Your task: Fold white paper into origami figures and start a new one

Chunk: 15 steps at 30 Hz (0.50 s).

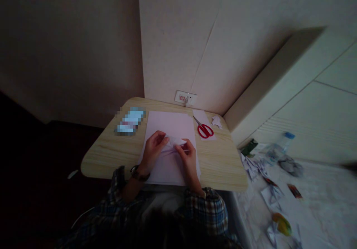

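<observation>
A small folded piece of white paper (pixel 173 142) is held between my two hands, over the middle of the table. My left hand (pixel 154 147) pinches its left end, thumb on top. At its right end, my right hand (pixel 187 155) grips with thumb and fingers. Beneath both hands lies a large white sheet or stack of paper (pixel 170 122). The folds are too small and dim to make out fully.
Red-handled scissors (pixel 205 131) rest on a paper strip (pixel 199 115), beside a small folded paper (pixel 216 122). A blurred phone (pixel 130 120) lies at the table's (pixel 103 156) left. Past the right edge are a bottle (pixel 280 146) and several folded papers (pixel 252 167). A wall socket (pixel 185 97) is behind.
</observation>
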Each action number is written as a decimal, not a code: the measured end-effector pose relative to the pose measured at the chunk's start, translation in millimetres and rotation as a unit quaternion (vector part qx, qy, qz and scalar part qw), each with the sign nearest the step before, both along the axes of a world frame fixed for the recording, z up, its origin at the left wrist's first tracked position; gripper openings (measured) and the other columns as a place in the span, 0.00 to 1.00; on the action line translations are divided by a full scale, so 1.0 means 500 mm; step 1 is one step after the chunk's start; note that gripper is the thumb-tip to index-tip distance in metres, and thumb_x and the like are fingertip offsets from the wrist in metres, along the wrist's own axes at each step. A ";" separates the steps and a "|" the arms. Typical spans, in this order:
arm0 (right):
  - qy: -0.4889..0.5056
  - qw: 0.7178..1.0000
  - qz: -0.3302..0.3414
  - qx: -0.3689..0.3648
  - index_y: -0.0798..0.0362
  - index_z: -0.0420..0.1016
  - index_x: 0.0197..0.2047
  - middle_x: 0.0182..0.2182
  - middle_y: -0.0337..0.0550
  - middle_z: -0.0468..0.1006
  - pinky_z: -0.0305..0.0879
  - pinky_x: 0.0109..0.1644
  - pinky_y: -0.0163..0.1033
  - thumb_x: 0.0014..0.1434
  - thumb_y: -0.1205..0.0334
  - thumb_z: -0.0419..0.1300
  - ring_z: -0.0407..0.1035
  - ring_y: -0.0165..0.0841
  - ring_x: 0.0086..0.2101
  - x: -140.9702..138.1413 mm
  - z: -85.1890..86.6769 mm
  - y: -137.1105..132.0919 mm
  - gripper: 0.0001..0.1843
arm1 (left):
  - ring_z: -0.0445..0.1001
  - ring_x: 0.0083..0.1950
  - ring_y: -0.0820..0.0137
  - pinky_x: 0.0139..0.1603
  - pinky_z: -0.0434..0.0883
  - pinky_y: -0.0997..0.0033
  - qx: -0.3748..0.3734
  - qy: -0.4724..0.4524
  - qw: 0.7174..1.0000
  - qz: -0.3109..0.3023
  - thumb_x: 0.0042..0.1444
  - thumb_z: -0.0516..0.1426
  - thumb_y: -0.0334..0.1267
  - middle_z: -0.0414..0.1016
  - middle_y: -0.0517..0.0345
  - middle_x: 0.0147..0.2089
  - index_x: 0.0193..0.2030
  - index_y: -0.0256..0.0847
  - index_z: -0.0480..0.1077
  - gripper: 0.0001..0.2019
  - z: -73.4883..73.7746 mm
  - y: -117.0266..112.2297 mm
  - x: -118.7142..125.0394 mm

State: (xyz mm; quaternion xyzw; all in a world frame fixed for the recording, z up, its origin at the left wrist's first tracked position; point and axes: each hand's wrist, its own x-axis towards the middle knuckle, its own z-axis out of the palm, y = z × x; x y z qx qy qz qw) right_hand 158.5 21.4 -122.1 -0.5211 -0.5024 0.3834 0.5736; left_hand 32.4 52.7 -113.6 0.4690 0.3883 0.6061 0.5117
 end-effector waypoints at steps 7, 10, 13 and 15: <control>0.033 0.999 0.024 -0.029 0.53 0.74 0.28 0.24 0.36 0.72 0.61 0.30 0.32 0.47 0.56 0.65 0.66 0.30 0.27 -0.007 -0.001 0.005 0.09 | 0.64 0.28 0.76 0.30 0.63 0.78 0.018 0.034 0.999 0.012 0.49 0.60 0.38 0.63 0.66 0.25 0.28 0.40 0.63 0.08 0.004 -0.007 -0.002; 0.033 0.999 0.029 -0.010 0.53 0.74 0.29 0.25 0.35 0.72 0.62 0.32 0.33 0.47 0.57 0.65 0.66 0.30 0.29 -0.007 0.000 0.005 0.08 | 0.64 0.28 0.75 0.29 0.62 0.78 0.030 0.053 0.998 0.009 0.49 0.60 0.38 0.63 0.66 0.25 0.28 0.40 0.63 0.09 0.002 -0.006 0.000; 0.035 0.999 0.028 -0.013 0.53 0.73 0.29 0.25 0.35 0.72 0.61 0.33 0.33 0.48 0.57 0.65 0.66 0.29 0.28 -0.006 0.000 0.005 0.09 | 0.64 0.28 0.75 0.29 0.63 0.77 0.025 0.057 0.998 0.008 0.48 0.60 0.39 0.64 0.66 0.25 0.27 0.40 0.63 0.09 0.001 -0.005 0.000; 0.036 0.999 0.029 -0.016 0.53 0.73 0.29 0.25 0.35 0.72 0.61 0.32 0.33 0.48 0.56 0.65 0.66 0.29 0.28 -0.007 0.000 0.005 0.09 | 0.65 0.28 0.75 0.29 0.63 0.77 0.019 0.055 0.998 0.013 0.47 0.60 0.40 0.64 0.66 0.25 0.27 0.40 0.63 0.09 0.003 -0.005 0.000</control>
